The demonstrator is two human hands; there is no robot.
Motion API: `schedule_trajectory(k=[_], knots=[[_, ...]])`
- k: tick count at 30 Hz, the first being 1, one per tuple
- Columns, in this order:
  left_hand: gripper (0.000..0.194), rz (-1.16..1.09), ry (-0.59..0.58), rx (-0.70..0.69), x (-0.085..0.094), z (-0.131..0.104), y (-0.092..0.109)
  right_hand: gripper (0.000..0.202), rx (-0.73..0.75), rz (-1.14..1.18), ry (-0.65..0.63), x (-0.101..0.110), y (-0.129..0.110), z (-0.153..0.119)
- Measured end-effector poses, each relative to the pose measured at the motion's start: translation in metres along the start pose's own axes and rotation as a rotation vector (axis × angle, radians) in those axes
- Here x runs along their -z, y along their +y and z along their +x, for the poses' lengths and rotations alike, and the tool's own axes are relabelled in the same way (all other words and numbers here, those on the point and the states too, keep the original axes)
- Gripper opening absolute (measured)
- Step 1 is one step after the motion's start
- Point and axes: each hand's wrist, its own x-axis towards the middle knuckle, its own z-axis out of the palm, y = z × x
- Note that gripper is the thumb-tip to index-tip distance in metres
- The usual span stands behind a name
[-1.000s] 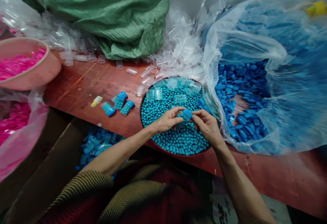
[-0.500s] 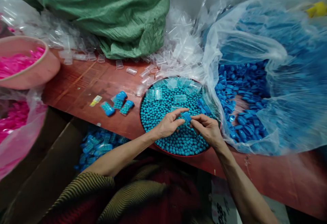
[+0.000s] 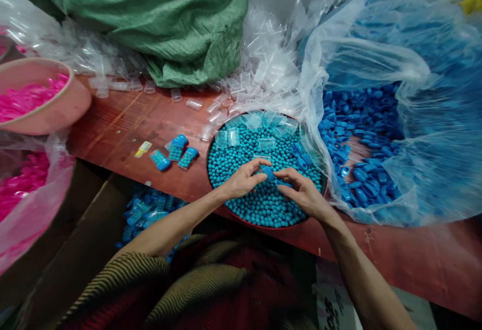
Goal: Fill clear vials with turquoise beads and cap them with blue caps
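Observation:
My left hand (image 3: pixel 244 179) is closed round a small clear container with a blue cap (image 3: pixel 268 172), holding it over a round tub (image 3: pixel 208 169) of turquoise balls (image 3: pixel 271 212). Close by on the right, my right hand (image 3: pixel 303 192) has its index fingertip at the capped end. Between its curled thumb and fingers shows another blue piece, apparently a cap, largely hidden. Several clear empty containers (image 3: pixel 266 143) lie on the balls. More blue caps (image 3: pixel 301 156) rest at the tub's right side.
Filled containers (image 3: pixel 176 147) and a yellow-and-white piece (image 3: pixel 143 149) lie on the red table (image 3: pixel 124 139). To the right is a plastic bag (image 3: pixel 422 169) of blue caps. Clear containers (image 3: pixel 263 64) heap behind, beside a green sack (image 3: pixel 169 23). A pink bowl (image 3: pixel 81 101) stands left.
Both hands and the capped container have shifted slightly left. My right fingers have spread a little from their pinch at the cap. The view has turned slightly.

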Motion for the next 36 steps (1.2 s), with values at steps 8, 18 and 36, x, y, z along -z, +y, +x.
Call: schedule_trajectory(k=[8,18,36], knots=[[0.051,0.053,0.008,-0.032,0.001,-0.009,0.014,0.061,-0.059,0.222,0.211,-0.002,-0.005,0.014],[0.045,0.051,0.11,-0.158,-0.01,-0.01,0.017,0.088,0.269,-0.622,0.191,-0.039,-0.008,-0.004],[0.013,-0.024,0.218,-0.109,-0.028,-0.01,0.009,0.08,0.47,-0.696,0.249,-0.044,0.018,-0.002]])
